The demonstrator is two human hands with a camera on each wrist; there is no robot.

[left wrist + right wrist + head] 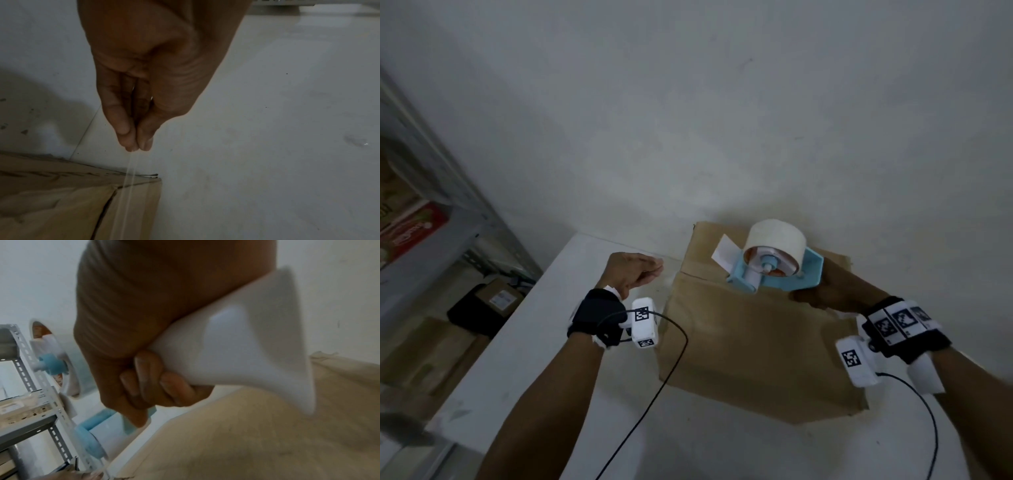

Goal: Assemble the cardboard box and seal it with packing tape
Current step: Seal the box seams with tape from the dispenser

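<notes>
A brown cardboard box (756,342) lies with its flaps closed on the white table (551,325). My right hand (822,291) grips the white handle (236,344) of a light blue tape dispenser (774,270), which carries a white tape roll (774,240) above the box's far part. My left hand (635,272) is at the box's left far corner, thumb and finger pinching the end of a clear tape strip (129,186). The strip runs from those fingertips (137,146) down across the box corner (123,203) and its flap seam.
A metal shelf rack (431,192) with packages stands at the left, and boxes sit on the floor below it. A white wall (722,102) rises right behind the box. Black cables (671,370) trail from both wrist cameras across the table.
</notes>
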